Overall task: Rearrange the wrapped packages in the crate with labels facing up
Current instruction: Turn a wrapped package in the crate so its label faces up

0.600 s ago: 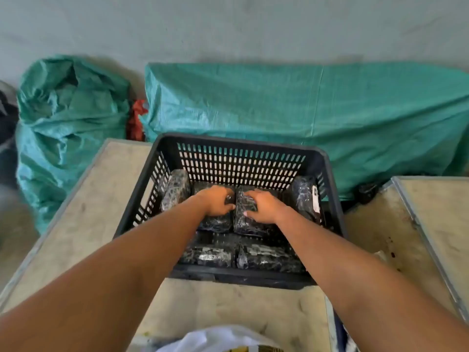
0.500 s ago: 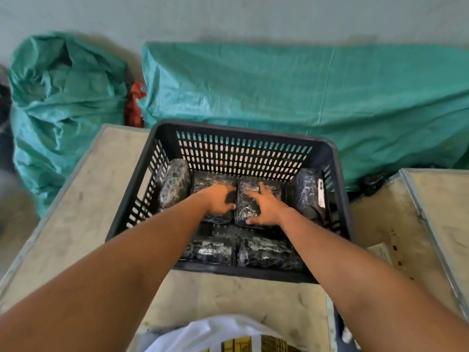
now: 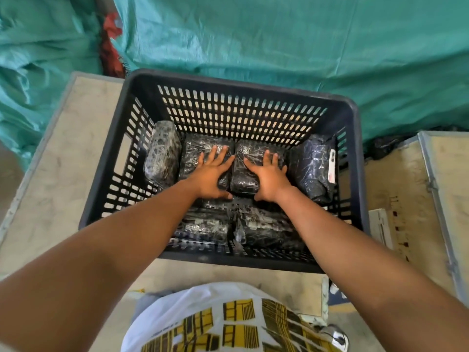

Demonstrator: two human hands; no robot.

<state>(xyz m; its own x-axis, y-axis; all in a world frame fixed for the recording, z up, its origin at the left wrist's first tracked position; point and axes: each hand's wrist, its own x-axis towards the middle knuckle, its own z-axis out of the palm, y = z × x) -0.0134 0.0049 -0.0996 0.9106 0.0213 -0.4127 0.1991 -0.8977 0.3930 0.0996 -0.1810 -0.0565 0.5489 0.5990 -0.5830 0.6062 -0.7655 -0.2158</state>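
1. Packages lie in the crate point(image 3: 354, 158): the left-middle package point(image 3: 195, 153) sits under the left hand point(image 3: 212, 174), the right-middle package point(image 3: 247, 171) under the right hand point(image 3: 269, 175).
2. Both hands lie flat, fingers spread, palms pressing down; neither is clenched round anything.
3. Thumbs hook over the near ends of the two packages, which touch side by side.
4. Outward of the left hand a package point(image 3: 162, 154) leans on the wall; outward of the right, a labelled package point(image 3: 313, 166) leans likewise.
5. Two more packages point(image 3: 264, 228) lie nearer the person, below the wrists.
6. Both forearms reach forward, converging into the crate.
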